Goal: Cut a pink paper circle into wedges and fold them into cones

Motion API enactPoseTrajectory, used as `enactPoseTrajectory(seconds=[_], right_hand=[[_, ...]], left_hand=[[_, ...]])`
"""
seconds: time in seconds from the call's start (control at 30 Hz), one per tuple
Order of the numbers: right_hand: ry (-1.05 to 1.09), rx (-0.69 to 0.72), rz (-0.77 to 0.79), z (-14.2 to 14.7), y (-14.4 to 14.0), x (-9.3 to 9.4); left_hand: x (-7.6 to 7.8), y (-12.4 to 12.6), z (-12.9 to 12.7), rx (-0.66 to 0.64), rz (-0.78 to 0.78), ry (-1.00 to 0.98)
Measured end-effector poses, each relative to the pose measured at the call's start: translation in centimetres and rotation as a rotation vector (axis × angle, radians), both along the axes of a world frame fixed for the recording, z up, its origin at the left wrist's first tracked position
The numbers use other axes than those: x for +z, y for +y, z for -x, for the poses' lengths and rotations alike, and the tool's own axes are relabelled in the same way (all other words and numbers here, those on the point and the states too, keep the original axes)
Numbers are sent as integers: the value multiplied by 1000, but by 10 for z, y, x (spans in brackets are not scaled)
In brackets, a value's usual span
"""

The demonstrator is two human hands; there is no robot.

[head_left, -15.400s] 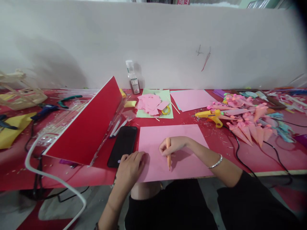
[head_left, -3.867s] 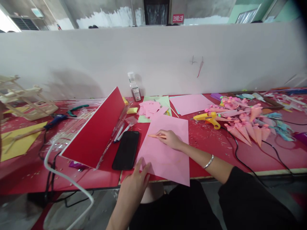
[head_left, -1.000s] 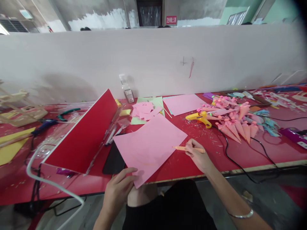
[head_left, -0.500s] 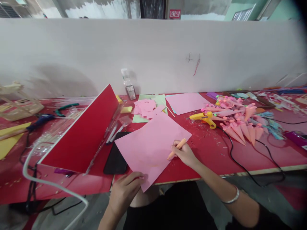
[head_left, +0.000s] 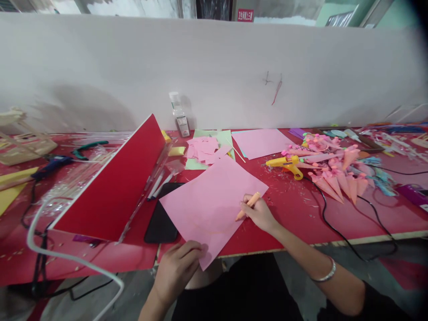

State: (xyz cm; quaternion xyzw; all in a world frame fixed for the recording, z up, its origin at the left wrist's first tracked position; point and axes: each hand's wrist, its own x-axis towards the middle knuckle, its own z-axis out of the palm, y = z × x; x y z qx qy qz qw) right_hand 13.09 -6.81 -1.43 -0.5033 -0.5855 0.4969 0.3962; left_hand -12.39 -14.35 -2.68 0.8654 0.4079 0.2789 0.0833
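Note:
A sheet of pink paper [head_left: 210, 191] lies turned at an angle on the red table, one corner jutting over the front edge. My left hand [head_left: 179, 265] pinches that near corner, thumb on top. In my right hand [head_left: 259, 214] is a thick orange crayon [head_left: 252, 200], its tip on the paper close to the right-hand edge. A faint orange curve runs across the lower part of the sheet. Under the paper's left side, a black phone-like slab [head_left: 160, 225] is partly covered.
A red board [head_left: 117, 191] leans at left beside white-capped pens. Behind the sheet are pink paper scraps [head_left: 202, 149], more pink sheets [head_left: 262, 142] and a bottle [head_left: 181, 118]. A yellow glue gun [head_left: 286, 165] with a black cord lies by pink paper cones [head_left: 337, 180].
My right hand and the crayon have shifted slightly right along the paper. The orange curve shows more clearly now. My left hand still grips the corner; the camera view has tilted a little.

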Motion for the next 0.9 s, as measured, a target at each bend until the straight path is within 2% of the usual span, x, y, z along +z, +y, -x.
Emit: enactPoseTrajectory(seconds=[0.1, 0.27, 0.53, 0.73, 0.9], right_hand=[[-15, 12, 7, -4, 7, 1], [-168, -22, -85, -14, 25, 1], [-311, 35, -130, -22, 66, 5], [-284, -9, -218, -13, 96, 29], [-155, 138, -393, 8, 121, 46]], left_hand=[[1, -1, -1, -1, 30, -12], [2, 0, -2, 1, 39, -19], [-1, 0, -2, -22, 26, -43], [1, -2, -3, -18, 25, -40], [5, -9, -9, -43, 66, -53]])
